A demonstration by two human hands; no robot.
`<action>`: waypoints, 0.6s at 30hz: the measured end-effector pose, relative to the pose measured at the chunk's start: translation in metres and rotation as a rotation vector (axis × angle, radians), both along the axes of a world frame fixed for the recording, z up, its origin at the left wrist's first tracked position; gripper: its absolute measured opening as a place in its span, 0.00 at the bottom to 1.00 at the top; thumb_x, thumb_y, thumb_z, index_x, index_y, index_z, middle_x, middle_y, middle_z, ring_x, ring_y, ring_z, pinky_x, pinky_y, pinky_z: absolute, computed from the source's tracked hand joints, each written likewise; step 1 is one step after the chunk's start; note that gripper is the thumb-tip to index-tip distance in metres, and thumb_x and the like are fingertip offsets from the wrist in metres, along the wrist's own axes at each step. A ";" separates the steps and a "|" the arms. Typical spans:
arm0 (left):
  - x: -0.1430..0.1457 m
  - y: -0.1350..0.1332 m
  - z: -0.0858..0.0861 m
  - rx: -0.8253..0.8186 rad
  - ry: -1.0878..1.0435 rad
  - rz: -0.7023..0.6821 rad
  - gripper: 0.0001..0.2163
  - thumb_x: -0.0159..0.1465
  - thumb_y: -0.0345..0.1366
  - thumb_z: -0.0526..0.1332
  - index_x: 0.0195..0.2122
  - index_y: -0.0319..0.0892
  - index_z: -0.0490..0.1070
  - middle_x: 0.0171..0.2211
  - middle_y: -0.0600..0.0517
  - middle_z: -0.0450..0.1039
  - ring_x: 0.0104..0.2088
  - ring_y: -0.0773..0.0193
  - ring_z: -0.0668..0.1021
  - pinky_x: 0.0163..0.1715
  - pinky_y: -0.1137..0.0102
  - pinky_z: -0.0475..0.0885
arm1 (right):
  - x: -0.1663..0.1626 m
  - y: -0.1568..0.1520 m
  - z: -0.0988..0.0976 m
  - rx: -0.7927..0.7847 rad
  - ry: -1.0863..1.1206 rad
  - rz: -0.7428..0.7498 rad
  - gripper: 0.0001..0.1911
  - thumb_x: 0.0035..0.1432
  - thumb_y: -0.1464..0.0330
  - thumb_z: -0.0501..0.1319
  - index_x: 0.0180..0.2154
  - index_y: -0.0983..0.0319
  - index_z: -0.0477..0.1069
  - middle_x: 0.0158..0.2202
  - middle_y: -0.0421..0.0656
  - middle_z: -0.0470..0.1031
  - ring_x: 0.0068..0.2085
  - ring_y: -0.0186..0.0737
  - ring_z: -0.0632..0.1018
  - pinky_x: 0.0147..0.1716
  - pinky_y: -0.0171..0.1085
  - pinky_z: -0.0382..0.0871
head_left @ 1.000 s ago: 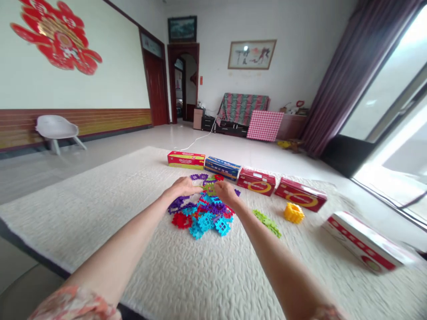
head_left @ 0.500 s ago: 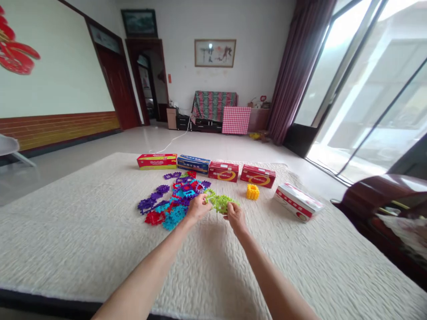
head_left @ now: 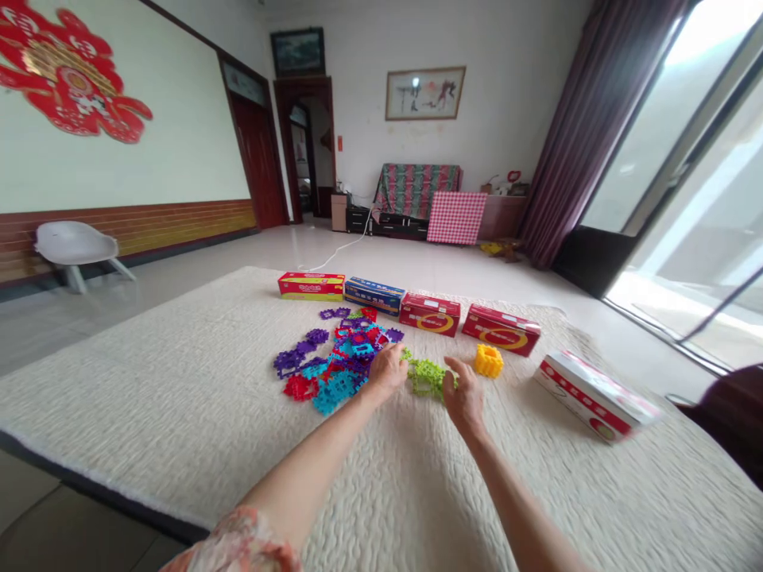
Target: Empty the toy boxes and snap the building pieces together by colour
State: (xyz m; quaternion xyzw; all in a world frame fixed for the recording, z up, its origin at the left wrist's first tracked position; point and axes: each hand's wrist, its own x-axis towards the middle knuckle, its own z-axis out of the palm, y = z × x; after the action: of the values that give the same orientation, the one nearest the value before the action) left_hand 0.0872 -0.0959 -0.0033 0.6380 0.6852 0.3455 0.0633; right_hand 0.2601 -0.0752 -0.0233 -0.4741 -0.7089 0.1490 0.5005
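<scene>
Green toothed plastic building blocks (head_left: 427, 376) lie on the pale quilted mat between my hands. My left hand (head_left: 389, 370) is closed at their left end, its fingertips on a green piece that they partly cover. At the right end, my right hand (head_left: 466, 399) has its thumb and index finger apart, close beside the green blocks. To the left of my left hand spreads a pile of purple, red and blue blocks (head_left: 334, 389). A yellow block cube (head_left: 489, 361) stands just beyond my right hand.
Along the back of the mat (head_left: 179, 381) stand a red-and-yellow box (head_left: 311, 287), a blue box (head_left: 374, 296) and two red boxes (head_left: 430, 314). A white-and-red box (head_left: 596, 396) lies at the right. A white chair (head_left: 77, 245) stands beyond the mat's left side.
The view has turned left. My right hand has loosened from the green blocks, its fingers now spread. The green blocks sit lower, and my left hand stays at their left end.
</scene>
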 end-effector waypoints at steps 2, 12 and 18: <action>-0.022 -0.003 -0.001 -0.008 0.034 0.030 0.17 0.60 0.27 0.55 0.49 0.39 0.72 0.48 0.43 0.74 0.50 0.59 0.75 0.53 0.66 0.68 | -0.015 -0.005 -0.006 0.068 -0.056 0.086 0.17 0.55 0.70 0.49 0.42 0.63 0.71 0.41 0.50 0.76 0.43 0.45 0.76 0.44 0.44 0.69; -0.167 -0.040 0.012 -0.162 0.178 0.105 0.12 0.58 0.28 0.56 0.39 0.41 0.77 0.41 0.47 0.78 0.46 0.58 0.77 0.53 0.66 0.67 | -0.101 -0.028 0.005 0.127 -0.167 0.585 0.12 0.57 0.73 0.52 0.40 0.59 0.71 0.40 0.45 0.76 0.43 0.41 0.76 0.45 0.40 0.67; -0.189 -0.063 -0.003 -0.217 0.201 -0.024 0.15 0.56 0.36 0.61 0.46 0.43 0.74 0.47 0.49 0.76 0.48 0.60 0.76 0.52 0.70 0.67 | -0.155 -0.057 0.011 0.195 -0.384 0.738 0.13 0.56 0.67 0.59 0.45 0.59 0.70 0.47 0.47 0.74 0.49 0.46 0.71 0.50 0.45 0.60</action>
State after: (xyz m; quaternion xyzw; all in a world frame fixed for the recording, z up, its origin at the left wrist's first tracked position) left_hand -0.1014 -0.1589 -0.0065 0.6667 0.7139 0.2032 0.0672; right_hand 0.1056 -0.1320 -0.0128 -0.1580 -0.9221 0.1596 0.3151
